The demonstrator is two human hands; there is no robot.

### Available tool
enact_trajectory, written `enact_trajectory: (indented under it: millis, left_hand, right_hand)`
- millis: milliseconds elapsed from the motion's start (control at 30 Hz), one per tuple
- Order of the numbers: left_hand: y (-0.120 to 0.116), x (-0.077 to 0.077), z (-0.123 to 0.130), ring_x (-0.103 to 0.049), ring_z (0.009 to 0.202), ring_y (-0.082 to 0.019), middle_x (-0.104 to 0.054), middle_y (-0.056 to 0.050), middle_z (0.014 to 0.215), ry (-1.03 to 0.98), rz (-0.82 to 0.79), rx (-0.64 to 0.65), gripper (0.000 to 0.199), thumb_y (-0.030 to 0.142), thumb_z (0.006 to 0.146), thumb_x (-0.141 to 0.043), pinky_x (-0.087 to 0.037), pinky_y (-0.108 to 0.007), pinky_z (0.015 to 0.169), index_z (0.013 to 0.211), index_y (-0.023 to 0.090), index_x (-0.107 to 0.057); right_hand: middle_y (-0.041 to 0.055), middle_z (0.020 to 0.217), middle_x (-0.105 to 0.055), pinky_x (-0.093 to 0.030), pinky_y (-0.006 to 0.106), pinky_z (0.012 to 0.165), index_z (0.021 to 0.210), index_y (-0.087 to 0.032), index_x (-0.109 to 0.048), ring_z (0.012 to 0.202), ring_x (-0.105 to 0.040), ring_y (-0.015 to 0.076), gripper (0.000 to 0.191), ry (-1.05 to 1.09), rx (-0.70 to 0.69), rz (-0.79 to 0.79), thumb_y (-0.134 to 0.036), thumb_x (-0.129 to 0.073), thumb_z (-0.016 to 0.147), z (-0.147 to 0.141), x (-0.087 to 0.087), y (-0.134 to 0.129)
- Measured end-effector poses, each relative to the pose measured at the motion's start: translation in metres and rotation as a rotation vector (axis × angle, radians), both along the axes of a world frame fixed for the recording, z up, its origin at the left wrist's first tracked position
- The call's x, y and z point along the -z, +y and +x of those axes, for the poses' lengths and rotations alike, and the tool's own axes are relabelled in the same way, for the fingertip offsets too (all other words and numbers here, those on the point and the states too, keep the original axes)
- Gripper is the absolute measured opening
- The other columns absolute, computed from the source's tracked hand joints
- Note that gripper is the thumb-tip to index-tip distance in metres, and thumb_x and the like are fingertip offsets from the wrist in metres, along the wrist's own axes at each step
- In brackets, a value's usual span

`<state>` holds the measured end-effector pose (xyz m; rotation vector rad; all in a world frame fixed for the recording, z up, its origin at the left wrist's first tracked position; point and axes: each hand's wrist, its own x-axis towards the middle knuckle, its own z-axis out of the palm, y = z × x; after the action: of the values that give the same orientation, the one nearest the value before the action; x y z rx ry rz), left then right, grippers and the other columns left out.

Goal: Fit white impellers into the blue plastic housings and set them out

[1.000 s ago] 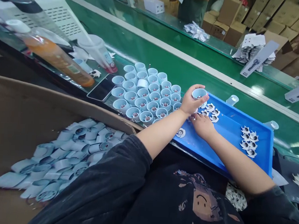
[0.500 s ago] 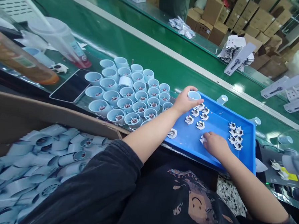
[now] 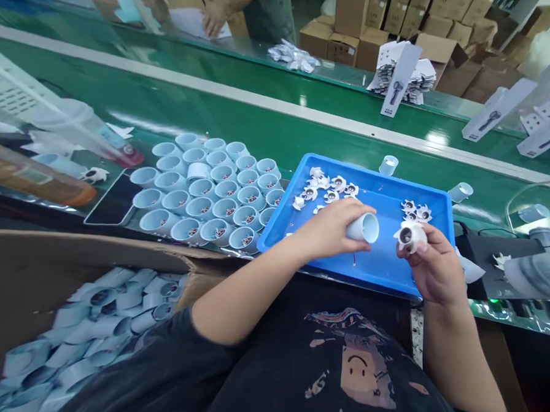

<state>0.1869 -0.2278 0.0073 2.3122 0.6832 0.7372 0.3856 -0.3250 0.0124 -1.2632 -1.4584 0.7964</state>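
My left hand [image 3: 331, 230] is wrapped round a light blue plastic cylinder [image 3: 364, 228], its open end tilted toward me. To its right, my right hand [image 3: 438, 264] grips a white fan impeller [image 3: 410, 236] between thumb and fingers, its dark hub facing up. Both hands are above the blue tray [image 3: 391, 280]. Loose white impellers [image 3: 331, 197] lie in the tray's far left part, and a smaller group [image 3: 415, 210] lies near its right wall. A thin red wire hangs below the cylinder.
Rows of upright blue cylinders [image 3: 201, 207] stand left of the tray, beside a phone-like dark slab [image 3: 111, 203]. A cardboard box [image 3: 153, 252] full of cylinders is at lower left. Across the green belt are printed cartons [image 3: 401, 80] and a co-worker's hands [image 3: 215, 18].
My left hand has brought the cylinder right and nearer, tipping it toward me. My right hand has lifted an impeller from the tray and moved right. The view has shifted.
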Motion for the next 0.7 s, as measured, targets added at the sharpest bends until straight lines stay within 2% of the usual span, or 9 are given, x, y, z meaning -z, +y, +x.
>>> enact_trajectory:
  millis: [100, 200, 300, 433, 567, 633, 700]
  left_hand:
    - [-0.025, 0.001, 0.007, -0.061, 0.113, -0.026, -0.066, -0.01, 0.119, 0.046, 0.127, 0.059, 0.051, 0.032, 0.075, -0.074, -0.047, -0.041, 0.097, 0.12, 0.019, -0.056]
    - [-0.044, 0.007, 0.012, -0.064, 0.107, -0.025, -0.069, -0.01, 0.113, 0.055, 0.262, 0.063, 0.038, 0.028, 0.082, -0.062, -0.05, -0.04, 0.093, 0.118, 0.016, -0.057]
    - [-0.055, 0.016, 0.016, -0.065, 0.106, -0.023, -0.07, -0.01, 0.112, -0.01, 0.347, -0.005, 0.033, 0.023, 0.085, -0.054, -0.05, -0.039, 0.093, 0.117, 0.016, -0.057]
    - [-0.052, 0.023, 0.014, -0.066, 0.106, -0.023, -0.07, -0.011, 0.113, -0.037, 0.363, -0.066, 0.037, 0.028, 0.086, -0.057, -0.051, -0.039, 0.092, 0.122, 0.015, -0.055]
    - [-0.037, 0.029, 0.008, -0.065, 0.108, -0.026, -0.068, -0.012, 0.119, 0.038, 0.275, -0.076, 0.05, 0.037, 0.081, -0.069, -0.05, -0.043, 0.094, 0.125, 0.019, -0.055]
    - [-0.034, 0.03, 0.006, -0.064, 0.11, -0.026, -0.066, -0.012, 0.124, 0.049, 0.248, -0.062, 0.053, 0.039, 0.079, -0.07, -0.049, -0.044, 0.097, 0.127, 0.022, -0.054]
    - [-0.032, 0.029, 0.005, -0.063, 0.112, -0.026, -0.064, -0.012, 0.126, 0.041, 0.244, -0.034, 0.054, 0.04, 0.08, -0.07, -0.047, -0.045, 0.099, 0.129, 0.022, -0.053]
  right_hand:
    - [0.0029, 0.09, -0.059, -0.044, 0.03, 0.068, 0.098, -0.022, -0.061, 0.074, -0.054, 0.0168, 0.017, -0.187, 0.004, 0.068, -0.029, -0.063, 0.082, -0.005, -0.006, -0.009]
    - [0.0029, 0.085, -0.054, -0.041, 0.029, 0.067, 0.086, -0.019, -0.065, 0.074, -0.052, 0.0157, 0.01, -0.478, -0.051, 0.156, -0.023, -0.056, 0.086, -0.012, -0.005, -0.013]
    - [0.0034, 0.084, -0.048, -0.041, 0.029, 0.064, 0.079, -0.017, -0.066, 0.073, -0.051, 0.0154, 0.02, -0.553, -0.073, 0.187, -0.024, -0.05, 0.091, -0.013, 0.005, -0.014]
    - [0.0079, 0.098, -0.049, -0.045, 0.037, 0.072, 0.102, -0.019, -0.07, 0.082, -0.052, 0.02, 0.029, -0.613, -0.032, 0.196, -0.033, -0.045, 0.1, -0.004, 0.013, -0.019]
    - [0.0078, 0.102, -0.051, -0.049, 0.037, 0.075, 0.096, -0.022, -0.071, 0.088, -0.053, 0.0207, 0.029, -0.578, -0.14, 0.186, -0.038, -0.048, 0.102, 0.005, 0.008, -0.029]
    - [0.0106, 0.117, -0.048, -0.051, 0.041, 0.081, 0.111, -0.022, -0.067, 0.097, -0.053, 0.0241, 0.024, -0.606, -0.131, 0.199, -0.038, -0.058, 0.097, 0.003, 0.008, -0.031]
    - [0.0138, 0.129, -0.042, -0.05, 0.05, 0.087, 0.128, -0.02, -0.057, 0.107, -0.05, 0.0299, 0.042, -0.692, -0.1, 0.209, -0.037, -0.066, 0.091, 0.0, 0.009, -0.029]
